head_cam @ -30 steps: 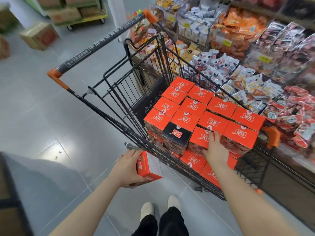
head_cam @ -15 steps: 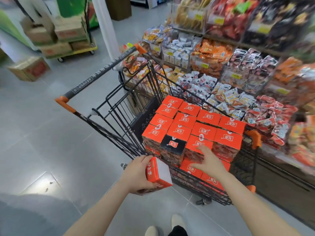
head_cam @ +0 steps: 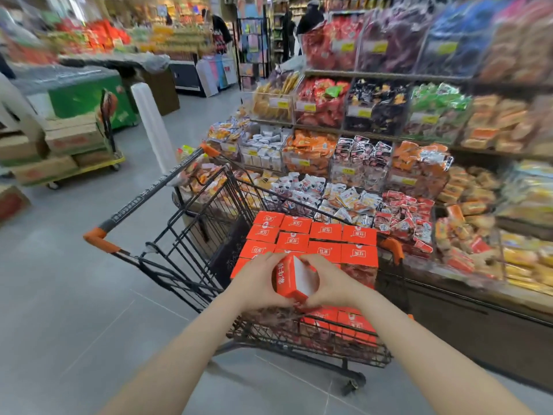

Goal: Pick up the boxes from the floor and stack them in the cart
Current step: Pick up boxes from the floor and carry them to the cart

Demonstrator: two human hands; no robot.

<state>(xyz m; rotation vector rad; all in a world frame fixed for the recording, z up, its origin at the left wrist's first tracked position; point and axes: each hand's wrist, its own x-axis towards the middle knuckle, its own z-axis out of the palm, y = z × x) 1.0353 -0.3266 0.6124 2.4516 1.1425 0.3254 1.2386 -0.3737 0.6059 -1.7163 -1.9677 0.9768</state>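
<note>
You are holding one box (head_cam: 294, 280) between both hands, above the near end of the cart (head_cam: 191, 235). Your left hand (head_cam: 257, 283) is curling round its left side, the orange face with print, and your right hand (head_cam: 332, 283) is cupping the right side, beside the white face that is turned up toward you. Fingers of both hands are wrapping the edges, so the grip is closed on the box from two sides, and the box is sitting tilted, one corner pointing down.

Just beyond your fingertips the stacked boxes (head_cam: 326, 241) are filling the far half of the cart in tight rows, tops level, with more layers showing through the wire below your wrists. To the right of your grip the snack shelves (head_cam: 374, 163) are running close along the cart.

You are in the placing step: the box is off the floor and is waiting to go into the stack. The next move seems to call for turning the box so its printed top matches the others, then lowering it into the nearest gap, which your hands are hiding; I cannot tell how much room is under them. You will likely need to release one hand first so the box can slide flush against its neighbours.
</note>
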